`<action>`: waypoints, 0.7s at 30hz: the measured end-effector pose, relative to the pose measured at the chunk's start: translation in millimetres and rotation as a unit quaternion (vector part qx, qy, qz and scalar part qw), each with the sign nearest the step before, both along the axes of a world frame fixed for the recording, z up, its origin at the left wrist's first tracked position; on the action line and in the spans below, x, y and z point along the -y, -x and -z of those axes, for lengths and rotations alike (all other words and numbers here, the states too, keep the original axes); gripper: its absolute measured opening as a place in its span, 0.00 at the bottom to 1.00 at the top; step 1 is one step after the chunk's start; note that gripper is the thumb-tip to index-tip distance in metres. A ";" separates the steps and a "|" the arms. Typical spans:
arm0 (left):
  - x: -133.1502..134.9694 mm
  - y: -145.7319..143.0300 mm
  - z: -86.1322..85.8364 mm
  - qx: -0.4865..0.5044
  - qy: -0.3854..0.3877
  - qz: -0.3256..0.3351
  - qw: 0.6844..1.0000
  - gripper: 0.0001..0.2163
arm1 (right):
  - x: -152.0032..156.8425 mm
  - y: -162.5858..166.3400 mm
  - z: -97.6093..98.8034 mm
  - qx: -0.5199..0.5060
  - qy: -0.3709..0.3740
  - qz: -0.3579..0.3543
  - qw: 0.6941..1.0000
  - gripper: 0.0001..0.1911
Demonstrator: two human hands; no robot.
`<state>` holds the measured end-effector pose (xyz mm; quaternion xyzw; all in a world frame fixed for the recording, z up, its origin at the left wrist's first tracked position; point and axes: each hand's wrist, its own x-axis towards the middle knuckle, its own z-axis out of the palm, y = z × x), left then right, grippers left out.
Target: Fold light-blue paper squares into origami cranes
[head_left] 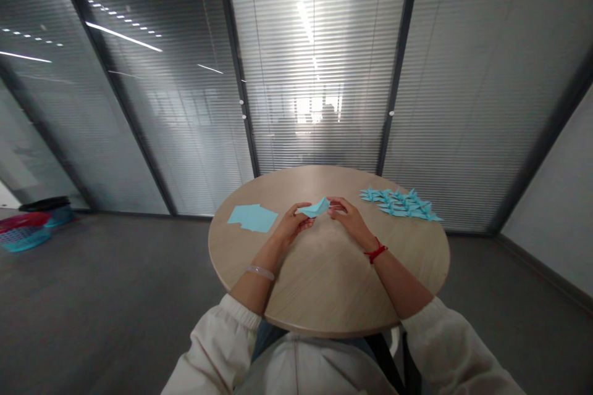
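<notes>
Between my two hands, just above the round table, is a partly folded sheet of light blue paper [317,208]. My left hand [293,225] pinches its left end, with the thumb on top and the other fingers curled beneath. At the right end, the thumb and fingers of my right hand [348,217] close on a raised, creased part. Left of my left hand lie overlapping flat sheets of blue paper [253,218]. Several folded blue paper cranes [402,202] stand in close rows to the right of my right hand.
The round wooden table [331,296] has its near edge at my lap. Behind it rises a glass partition with blinds [319,136] and dark frames. On the floor at far left are a blue basket with a red rim [23,236] and a dark-rimmed bin [58,215].
</notes>
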<state>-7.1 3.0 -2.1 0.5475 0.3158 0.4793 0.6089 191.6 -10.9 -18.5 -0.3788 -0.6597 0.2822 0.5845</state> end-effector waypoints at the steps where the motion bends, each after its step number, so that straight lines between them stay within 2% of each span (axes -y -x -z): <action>1: -0.1 -0.4 -0.3 0.004 0.015 0.006 1.000 0.16 | 0.1 -0.3 -0.1 0.016 -0.015 0.010 1.000 0.19; 6: 0.1 -3.0 -2.0 0.001 0.059 0.044 0.997 0.07 | -2.5 -2.1 1.7 0.056 -0.067 0.068 0.994 0.14; 9: -1.6 -2.0 -0.4 -0.010 0.050 0.026 0.998 0.07 | -6.3 -4.4 3.9 0.050 -0.088 0.104 0.989 0.16; 14: -3.4 0.6 0.7 -0.097 -0.066 -0.106 0.987 0.17 | -9.6 -7.1 5.4 0.041 -0.062 0.120 0.990 0.17; 16: -1.5 -0.7 -1.6 -0.108 -0.105 -0.137 0.979 0.19 | -9.2 -7.2 4.8 0.039 -0.051 0.122 0.990 0.17; 21: 4.1 -6.5 -6.5 -0.076 -0.167 -0.107 0.977 0.20 | -6.0 -3.8 3.4 0.025 -0.035 0.115 0.992 0.16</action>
